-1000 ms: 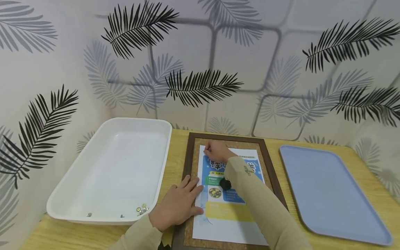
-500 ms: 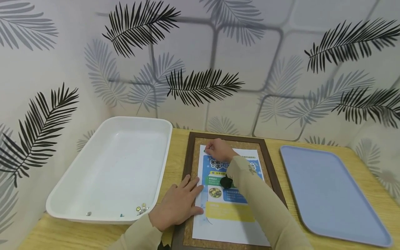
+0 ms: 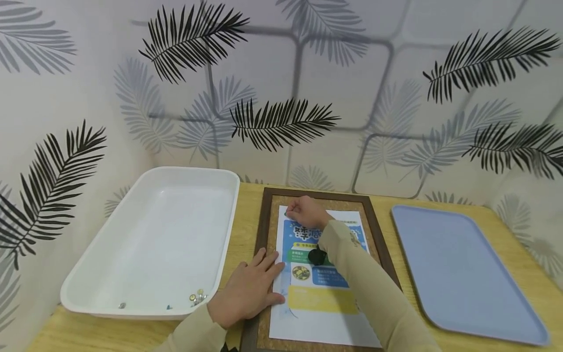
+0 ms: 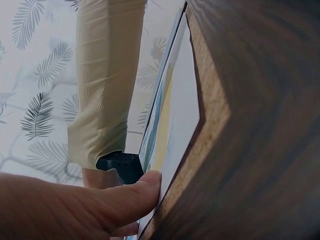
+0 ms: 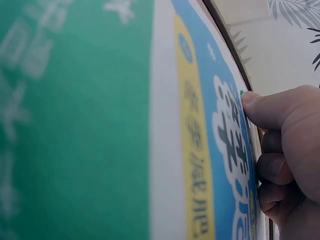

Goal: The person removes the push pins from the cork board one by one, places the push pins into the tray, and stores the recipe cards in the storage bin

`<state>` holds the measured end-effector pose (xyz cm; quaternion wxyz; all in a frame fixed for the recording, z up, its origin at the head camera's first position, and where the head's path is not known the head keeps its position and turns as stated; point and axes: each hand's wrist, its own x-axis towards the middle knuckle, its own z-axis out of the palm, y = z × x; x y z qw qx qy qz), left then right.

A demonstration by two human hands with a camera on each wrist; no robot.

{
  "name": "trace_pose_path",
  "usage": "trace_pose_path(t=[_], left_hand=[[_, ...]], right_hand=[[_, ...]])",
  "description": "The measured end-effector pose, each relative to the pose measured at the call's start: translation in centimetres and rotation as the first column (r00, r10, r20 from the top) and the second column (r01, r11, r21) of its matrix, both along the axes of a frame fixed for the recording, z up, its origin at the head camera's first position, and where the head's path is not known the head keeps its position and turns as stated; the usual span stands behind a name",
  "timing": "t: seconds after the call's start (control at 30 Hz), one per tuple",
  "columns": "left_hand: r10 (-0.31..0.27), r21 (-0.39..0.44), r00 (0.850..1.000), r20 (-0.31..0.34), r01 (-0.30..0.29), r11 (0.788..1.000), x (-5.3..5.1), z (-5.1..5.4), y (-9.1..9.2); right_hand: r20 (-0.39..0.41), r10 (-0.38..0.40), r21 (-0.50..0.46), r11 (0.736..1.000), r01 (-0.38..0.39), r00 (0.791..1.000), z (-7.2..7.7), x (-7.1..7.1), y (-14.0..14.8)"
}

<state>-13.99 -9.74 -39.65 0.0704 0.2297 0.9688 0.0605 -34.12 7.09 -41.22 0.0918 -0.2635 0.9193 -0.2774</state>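
A printed poster lies on a cork board with a brown frame. At its upper left corner is my right hand, fingers curled, with a small green pin at the thumb tip in the right wrist view; the other side of the pin is hidden. My left hand rests with spread fingers across the frame's left side and the poster's left edge. In the left wrist view its thumb touches the paper's edge.
A white tray stands on the left, with several small shiny pieces near its front right corner. On the right lies a blue-grey tray. A leaf-patterned wall covering rises behind the wooden table.
My right wrist and forearm have turned slightly, uncovering more of the print, while the fingertips remain at the same corner. The left hand has kept its place on the poster.
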Motion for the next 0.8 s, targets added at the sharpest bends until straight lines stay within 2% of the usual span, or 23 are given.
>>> trace_pose_path(t=[0.27,0.47,0.8], left_hand=[[0.004,0.007,1.0,0.004,-0.004,1.0,0.09,0.04,-0.08],[0.005,0.007,1.0,0.005,-0.005,1.0,0.01,0.21,-0.07],[0.005,0.01,1.0,0.01,-0.005,1.0,0.06,-0.01,0.02]], right_hand=[[0.015,-0.01,0.006,1.0,0.01,1.0,0.02,-0.01,-0.18],[0.041,-0.045,0.022,0.999,0.044,0.998,0.27,-0.03,-0.3],[0.048,-0.066,0.045,0.997,0.064,0.997,0.56,0.41,-0.28]])
